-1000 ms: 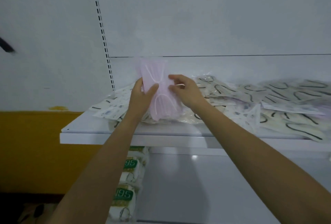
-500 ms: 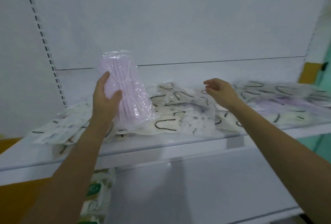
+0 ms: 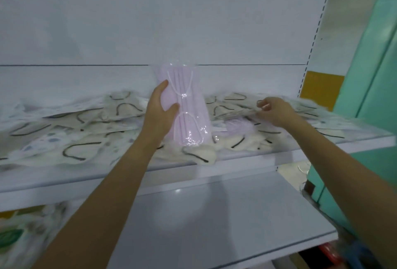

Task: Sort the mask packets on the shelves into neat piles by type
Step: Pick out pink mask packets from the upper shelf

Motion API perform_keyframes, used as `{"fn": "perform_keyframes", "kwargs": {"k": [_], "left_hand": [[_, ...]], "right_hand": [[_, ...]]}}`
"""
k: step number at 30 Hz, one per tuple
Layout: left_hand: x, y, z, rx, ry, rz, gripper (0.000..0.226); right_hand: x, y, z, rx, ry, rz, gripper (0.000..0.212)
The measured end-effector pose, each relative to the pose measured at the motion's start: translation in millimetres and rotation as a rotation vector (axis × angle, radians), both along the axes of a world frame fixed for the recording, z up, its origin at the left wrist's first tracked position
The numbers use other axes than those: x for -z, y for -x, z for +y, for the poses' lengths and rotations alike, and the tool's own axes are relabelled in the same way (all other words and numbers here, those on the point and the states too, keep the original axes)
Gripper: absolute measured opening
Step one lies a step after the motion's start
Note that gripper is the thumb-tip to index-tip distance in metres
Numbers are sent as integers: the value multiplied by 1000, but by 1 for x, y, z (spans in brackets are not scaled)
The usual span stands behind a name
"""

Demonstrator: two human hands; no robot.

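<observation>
My left hand [image 3: 160,114] grips a clear packet of pink masks [image 3: 189,105], held upright above the white shelf [image 3: 214,165]. To the right, my right hand [image 3: 274,110] pinches the edge of a clear packet of cream masks [image 3: 236,114] and lifts it off the heap. Beneath that lifted packet lies another pink mask packet [image 3: 238,128], partly covered. Cream mask packets with black ear loops [image 3: 79,150] lie scattered across the whole shelf, overlapping each other.
A lower white shelf [image 3: 214,215] sits beneath. Packets with green print [image 3: 19,234] lie at the lower left. The shelf's slotted upright [image 3: 311,53] stands at the right, with a teal wall [image 3: 369,75] beyond it.
The view has swung right along the shelf. My left hand carried the pink packet rightward. My right hand let go of it, reached right and took hold of a cream packet's edge.
</observation>
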State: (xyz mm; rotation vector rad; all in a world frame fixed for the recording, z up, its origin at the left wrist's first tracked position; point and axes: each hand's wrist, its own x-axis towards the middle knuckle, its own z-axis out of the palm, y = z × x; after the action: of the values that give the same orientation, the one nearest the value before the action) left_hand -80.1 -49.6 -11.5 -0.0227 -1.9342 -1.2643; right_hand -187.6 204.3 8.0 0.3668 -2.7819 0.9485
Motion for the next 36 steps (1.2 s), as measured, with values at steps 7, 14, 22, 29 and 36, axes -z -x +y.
{"fn": "perform_keyframes", "kwargs": {"k": [7, 14, 22, 29, 36], "left_hand": [[21, 37, 50, -78, 42, -157, 58], [28, 33, 48, -138, 136, -151, 60], [30, 29, 49, -141, 86, -94, 59], [20, 29, 51, -160, -27, 96, 58], [-8, 27, 90, 267, -304, 72, 52]], "right_hand": [[31, 4, -9, -152, -42, -8, 47], [23, -1, -29, -219, 139, -93, 43], [-30, -20, 46, -169, 193, -88, 37], [-65, -66, 116, -153, 553, 213, 38], [-3, -69, 6, -205, 806, 295, 33]]}}
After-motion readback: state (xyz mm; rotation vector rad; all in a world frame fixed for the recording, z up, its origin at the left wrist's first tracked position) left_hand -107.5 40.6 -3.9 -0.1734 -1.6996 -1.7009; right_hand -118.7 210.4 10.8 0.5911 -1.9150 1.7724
